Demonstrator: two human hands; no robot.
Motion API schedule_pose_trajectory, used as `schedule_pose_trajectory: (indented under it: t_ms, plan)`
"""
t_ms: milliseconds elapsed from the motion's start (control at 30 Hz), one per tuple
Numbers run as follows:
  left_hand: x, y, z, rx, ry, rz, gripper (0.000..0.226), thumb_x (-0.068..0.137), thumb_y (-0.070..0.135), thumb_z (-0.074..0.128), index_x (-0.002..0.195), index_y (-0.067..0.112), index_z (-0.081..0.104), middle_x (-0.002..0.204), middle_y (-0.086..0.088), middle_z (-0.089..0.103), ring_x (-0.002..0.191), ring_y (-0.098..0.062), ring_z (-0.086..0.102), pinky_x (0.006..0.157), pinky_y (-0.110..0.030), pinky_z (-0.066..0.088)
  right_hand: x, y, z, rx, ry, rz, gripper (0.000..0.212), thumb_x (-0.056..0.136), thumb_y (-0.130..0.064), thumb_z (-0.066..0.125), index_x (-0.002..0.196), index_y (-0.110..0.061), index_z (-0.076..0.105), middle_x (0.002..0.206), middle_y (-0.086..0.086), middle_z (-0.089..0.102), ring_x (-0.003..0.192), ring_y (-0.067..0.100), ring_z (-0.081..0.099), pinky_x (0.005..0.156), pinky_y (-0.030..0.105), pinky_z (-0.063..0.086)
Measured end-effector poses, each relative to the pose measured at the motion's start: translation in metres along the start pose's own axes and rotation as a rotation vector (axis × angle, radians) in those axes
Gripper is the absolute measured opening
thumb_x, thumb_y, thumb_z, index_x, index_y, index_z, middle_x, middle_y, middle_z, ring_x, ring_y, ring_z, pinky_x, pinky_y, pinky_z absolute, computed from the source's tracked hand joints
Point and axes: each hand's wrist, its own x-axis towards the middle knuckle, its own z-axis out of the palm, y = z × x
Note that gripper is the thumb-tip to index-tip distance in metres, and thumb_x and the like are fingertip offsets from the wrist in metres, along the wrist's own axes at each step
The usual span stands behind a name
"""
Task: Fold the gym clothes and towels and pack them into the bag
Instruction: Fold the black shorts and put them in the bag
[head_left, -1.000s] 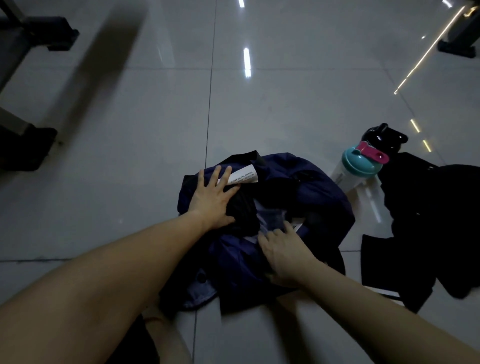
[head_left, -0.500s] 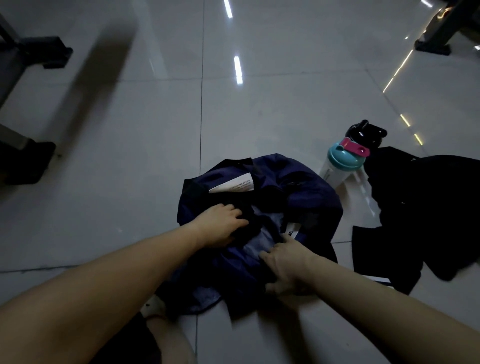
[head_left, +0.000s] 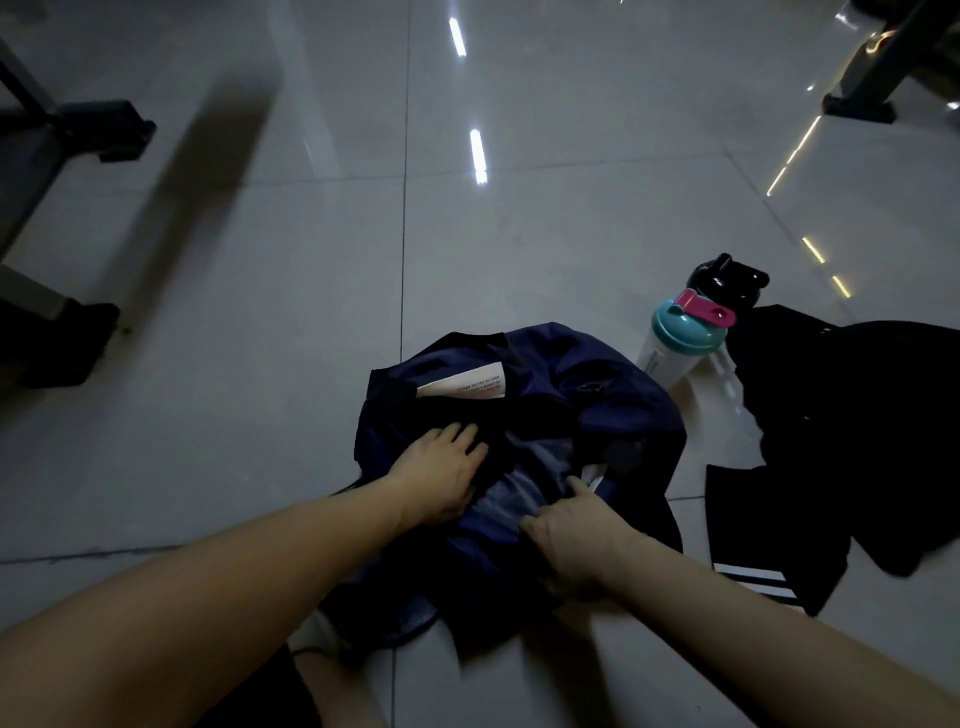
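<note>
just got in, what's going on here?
A person on the tiled floor is packing a navy bag. The left hand presses dark cloth down into its opening; the right hand grips the bag's near fabric. More black clothes lie on the floor to the right, beside a teal-lidded shaker bottle.

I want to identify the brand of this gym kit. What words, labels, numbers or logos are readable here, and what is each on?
White label on the navy bag: two printed lines, too small and blurred to read.
Shaker bottle: dark print on its clear side, blurred and unreadable.
No other text, number or logo is legible.
</note>
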Motion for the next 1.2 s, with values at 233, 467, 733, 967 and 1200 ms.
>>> schedule_pose_trajectory:
  t_ms: [233,467,733,967,1200]
  plan:
    - [-0.014,0.003,0.019,0.146,-0.098,0.246,0.057,0.106,0.038,0.03,0.161,0.023,0.021,0.168,-0.011,0.015,0.151,-0.034,0.023,0.119,-0.046,0.026,0.001,-0.001,0.0,-0.037,0.007,-0.002,0.023,0.097,-0.032,0.051,0.11,-0.015,0.061,0.111,0.009,0.068,0.105,0.029,0.062,0.118,0.054,0.019]
    - [-0.006,-0.004,0.007,0.204,-0.257,0.005,0.069,0.104,0.054,0.016,0.161,0.015,0.019,0.17,-0.009,0.006,0.155,-0.03,0.008,0.123,-0.053,0.011,-0.005,-0.001,0.008,-0.022,0.082,0.02,0.019,0.097,-0.016,0.047,0.1,-0.017,0.065,0.099,0.008,0.07,0.096,0.027,0.064,0.114,0.05,0.027]
    - [-0.006,0.019,-0.019,0.099,-0.097,0.035,0.054,0.1,0.045,0.031,0.133,0.016,0.061,0.149,-0.013,0.047,0.135,-0.033,0.041,0.114,-0.052,0.026,-0.005,0.001,0.005,-0.039,0.171,0.071,0.015,0.097,-0.016,0.046,0.102,-0.017,0.061,0.103,0.009,0.07,0.099,0.028,0.064,0.111,0.046,0.029]
    - [-0.028,0.025,-0.033,-0.401,-0.576,0.159,0.068,0.083,0.048,0.067,0.144,0.031,0.041,0.137,-0.003,0.058,0.118,-0.029,0.058,0.099,-0.041,0.047,0.002,0.0,0.0,-0.027,0.206,0.092,0.011,0.097,-0.017,0.047,0.098,-0.017,0.058,0.101,0.011,0.072,0.095,0.029,0.066,0.102,0.04,0.033]
    - [-0.031,0.033,0.002,0.124,-0.124,0.225,0.012,0.087,0.027,0.064,0.098,0.024,0.066,0.09,-0.002,0.072,0.082,-0.025,0.069,0.081,-0.035,0.047,0.008,-0.001,0.02,-0.128,0.152,0.072,0.025,0.09,-0.018,0.058,0.116,-0.014,0.06,0.106,0.01,0.068,0.1,0.032,0.062,0.106,0.047,0.032]
